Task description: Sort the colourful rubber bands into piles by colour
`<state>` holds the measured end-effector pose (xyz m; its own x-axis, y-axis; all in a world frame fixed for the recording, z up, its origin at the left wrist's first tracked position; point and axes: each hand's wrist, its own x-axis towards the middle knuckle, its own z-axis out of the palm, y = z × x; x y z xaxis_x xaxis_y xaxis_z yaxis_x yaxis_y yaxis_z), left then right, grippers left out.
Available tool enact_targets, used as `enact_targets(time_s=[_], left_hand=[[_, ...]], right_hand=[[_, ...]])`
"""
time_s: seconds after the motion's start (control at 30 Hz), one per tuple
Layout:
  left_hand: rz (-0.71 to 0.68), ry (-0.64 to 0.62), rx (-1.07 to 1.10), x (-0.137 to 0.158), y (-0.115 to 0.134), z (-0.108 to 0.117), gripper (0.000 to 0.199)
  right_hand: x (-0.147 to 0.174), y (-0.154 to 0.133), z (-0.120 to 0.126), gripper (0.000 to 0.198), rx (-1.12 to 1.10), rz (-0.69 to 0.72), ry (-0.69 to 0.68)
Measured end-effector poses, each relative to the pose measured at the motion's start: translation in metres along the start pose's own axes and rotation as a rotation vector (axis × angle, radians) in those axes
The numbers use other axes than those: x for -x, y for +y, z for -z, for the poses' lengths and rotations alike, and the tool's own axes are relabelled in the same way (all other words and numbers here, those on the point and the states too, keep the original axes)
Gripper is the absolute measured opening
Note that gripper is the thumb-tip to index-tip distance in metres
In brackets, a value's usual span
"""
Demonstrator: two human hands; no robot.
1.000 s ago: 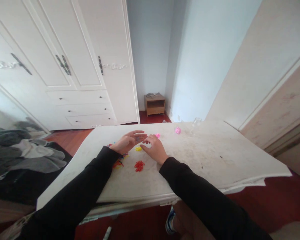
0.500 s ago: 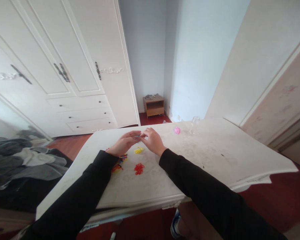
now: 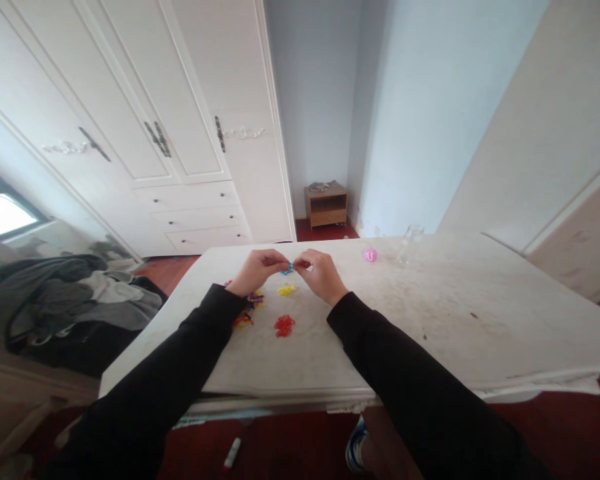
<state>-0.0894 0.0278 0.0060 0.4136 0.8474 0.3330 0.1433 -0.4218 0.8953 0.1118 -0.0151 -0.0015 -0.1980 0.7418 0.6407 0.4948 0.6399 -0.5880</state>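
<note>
Fingertips pinched together, my left hand (image 3: 259, 270) and my right hand (image 3: 321, 272) meet over the far side of the white table (image 3: 300, 373). Between them is a small blue elastic band (image 3: 287, 271), which both seem to grip. Just below lies a little pile of yellow bands (image 3: 287, 289). Closer to me is a pile of red bands (image 3: 284, 326). A mixed-colour heap of bands (image 3: 253, 303) is partly hidden behind my left wrist.
A clear glass jar (image 3: 410, 245) and a pink ball-like item (image 3: 371, 255) stand at the table's back right. Dark clothes (image 3: 75, 307) are heaped to the left. A white tube-like object (image 3: 233, 453) lies on the red floor.
Both hands have turned so their pinched fingertips and the blue band show more clearly. My view has shifted left, moving everything rightward in the picture.
</note>
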Motion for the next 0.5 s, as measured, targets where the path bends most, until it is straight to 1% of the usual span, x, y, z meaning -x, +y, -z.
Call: enact_targets(time_s=[0.13,0.23,0.3,0.37,0.43,0.47,0.5], left_hand=[[-0.011,-0.021,-0.048,-0.002,-0.003,0.000,0.023],[-0.013,-0.003,-0.076,-0.005,-0.005,0.004,0.019],[-0.017,0.043,-0.114,-0.008,-0.005,0.013,0.018],[-0.018,0.122,-0.149,-0.010,-0.006,0.023,0.018],[-0.016,0.199,-0.159,-0.012,-0.006,0.029,0.018],[-0.011,0.205,-0.159,-0.012,-0.007,0.029,0.018],[-0.005,0.183,-0.158,-0.012,-0.007,0.027,0.018]], right_hand=[[0.001,0.000,-0.005,0.014,-0.077,-0.037,0.006],[-0.001,0.000,-0.006,0.019,-0.137,-0.103,0.058],[-0.004,0.000,-0.002,0.021,-0.142,-0.147,0.125],[-0.007,0.001,0.004,0.023,-0.140,-0.187,0.214],[-0.009,0.002,0.008,0.023,-0.145,-0.213,0.288],[-0.009,0.002,0.008,0.023,-0.146,-0.216,0.296],[-0.009,0.002,0.007,0.023,-0.149,-0.214,0.287]])
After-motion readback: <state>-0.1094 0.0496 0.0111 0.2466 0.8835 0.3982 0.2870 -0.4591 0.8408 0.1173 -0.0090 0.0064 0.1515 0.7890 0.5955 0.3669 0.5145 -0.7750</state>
